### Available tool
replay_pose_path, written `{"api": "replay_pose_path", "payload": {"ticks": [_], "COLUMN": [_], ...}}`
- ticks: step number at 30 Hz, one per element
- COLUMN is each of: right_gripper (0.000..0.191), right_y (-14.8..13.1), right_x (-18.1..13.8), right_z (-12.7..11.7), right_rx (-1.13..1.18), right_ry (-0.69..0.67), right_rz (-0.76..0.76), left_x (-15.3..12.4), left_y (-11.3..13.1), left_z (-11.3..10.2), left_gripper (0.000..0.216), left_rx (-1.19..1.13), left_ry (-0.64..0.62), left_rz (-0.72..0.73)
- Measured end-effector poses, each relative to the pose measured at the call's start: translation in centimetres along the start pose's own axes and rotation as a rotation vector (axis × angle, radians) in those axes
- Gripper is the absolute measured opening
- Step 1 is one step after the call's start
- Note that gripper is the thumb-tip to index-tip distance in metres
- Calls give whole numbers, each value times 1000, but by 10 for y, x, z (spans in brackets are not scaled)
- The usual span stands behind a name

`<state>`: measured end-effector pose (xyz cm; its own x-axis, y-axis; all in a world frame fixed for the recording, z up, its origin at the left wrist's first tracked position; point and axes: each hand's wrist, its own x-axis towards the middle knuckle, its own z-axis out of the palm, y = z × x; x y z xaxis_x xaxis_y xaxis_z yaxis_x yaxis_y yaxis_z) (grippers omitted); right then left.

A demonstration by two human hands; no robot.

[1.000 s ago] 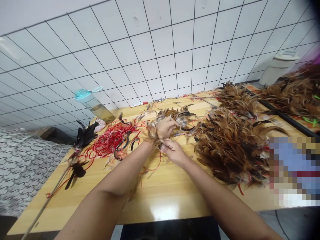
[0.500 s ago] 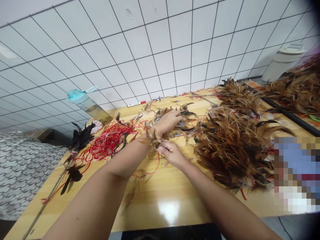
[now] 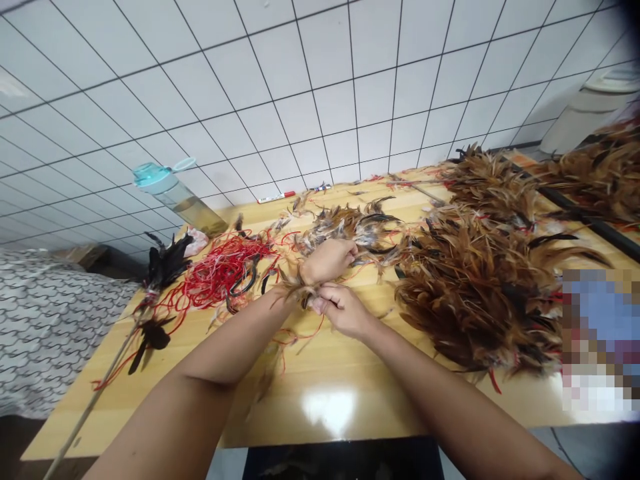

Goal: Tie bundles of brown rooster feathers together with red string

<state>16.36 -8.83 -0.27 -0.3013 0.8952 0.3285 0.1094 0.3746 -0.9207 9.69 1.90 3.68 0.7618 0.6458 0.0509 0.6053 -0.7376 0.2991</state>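
Observation:
My left hand (image 3: 327,260) is closed in a fist over the loose brown feathers (image 3: 350,223) in the middle of the wooden table (image 3: 350,393). A small bunch of brown feathers (image 3: 293,290) lies across my left wrist. My right hand (image 3: 340,308) pinches that bunch at the wrist, fingers pressed together. A thin red string (image 3: 305,337) trails from there down onto the table. A tangle of red string (image 3: 223,273) lies just to the left.
A big heap of brown feathers (image 3: 480,287) fills the table's right side, with more feathers (image 3: 595,173) behind it. A clear bottle with a teal lid (image 3: 175,197) stands at the back left. A thin stick with black feathers (image 3: 125,347) lies along the left edge. Marker pen (image 3: 275,197) by the tiled wall.
My left hand has drawn back from the loose feathers and closed into a fist. My right hand stayed pinched at the left wrist. The view has tilted slightly.

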Motion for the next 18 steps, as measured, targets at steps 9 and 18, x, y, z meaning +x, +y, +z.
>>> {"api": "replay_pose_path", "payload": {"ticks": [9, 18], "right_gripper": [26, 25], "right_y": [2, 1], "right_x": [1, 0], "right_z": [-3, 1], "right_rx": [-24, -2], "right_ry": [-2, -10], "right_rz": [-27, -21], "left_x": [7, -1], "left_y": [-10, -9], "left_z": [-2, -23], "left_gripper": [19, 21], "left_rx": [241, 191], "left_ry": [-76, -42], "left_rz": [98, 47]}}
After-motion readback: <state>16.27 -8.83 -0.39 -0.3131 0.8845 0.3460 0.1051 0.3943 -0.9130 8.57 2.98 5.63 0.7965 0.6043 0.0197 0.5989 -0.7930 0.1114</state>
